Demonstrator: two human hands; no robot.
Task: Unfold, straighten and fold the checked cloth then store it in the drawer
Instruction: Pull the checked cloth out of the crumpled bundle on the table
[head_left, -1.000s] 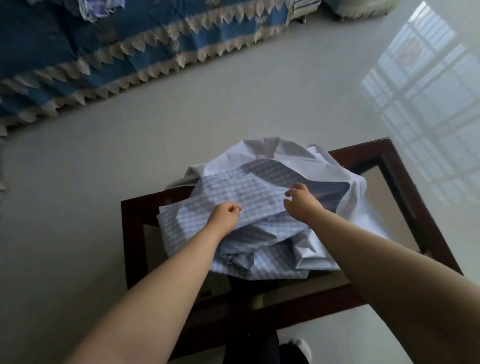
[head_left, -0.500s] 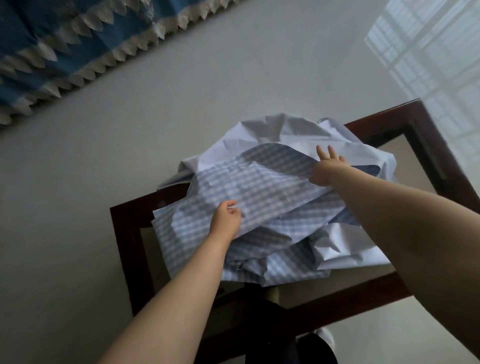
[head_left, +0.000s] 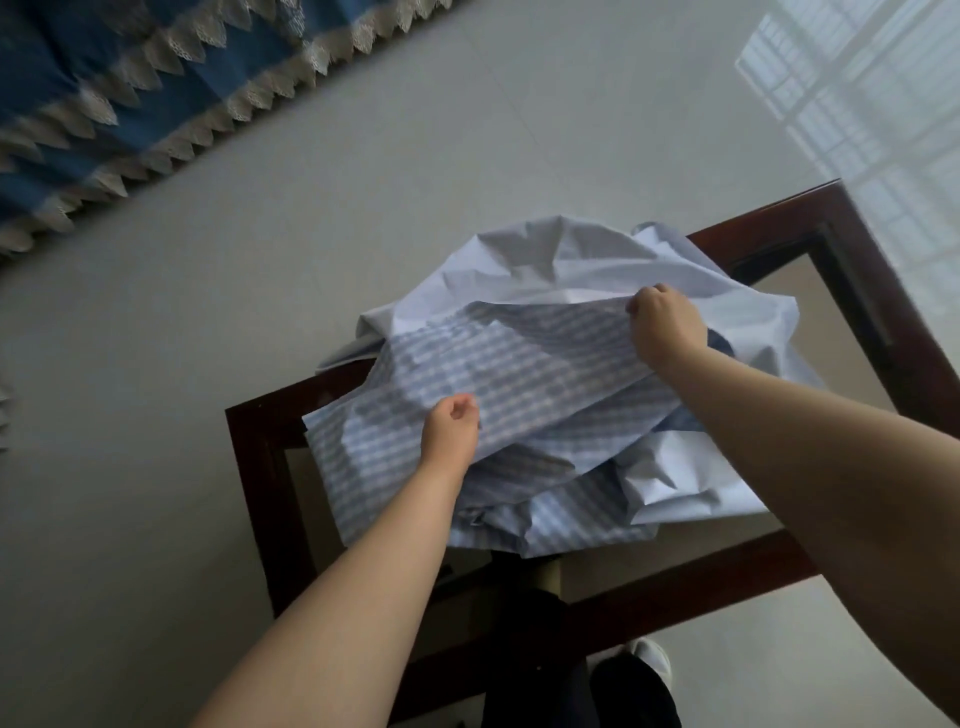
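Observation:
A crumpled blue-and-white checked cloth (head_left: 524, 374) lies heaped on a dark wooden table with a glass top (head_left: 260, 447). My left hand (head_left: 449, 428) grips a fold of the cloth near the heap's front left. My right hand (head_left: 662, 327) pinches the upper edge of the same checked layer further back and to the right, and the layer stretches between both hands. The pale underside of the cloth shows at the back and at the right. No drawer is in view.
A blue patterned fabric with a cream lace edge (head_left: 156, 104) lies on the pale floor at the top left. Window light reflects on the floor (head_left: 857, 114) at the top right. My dark trousers and a white shoe (head_left: 649, 660) are below the table's near edge.
My right hand, which had its fingers spread on the cloth half a second ago, has now closed on the layer's far edge. My left hand keeps its grip on the cloth.

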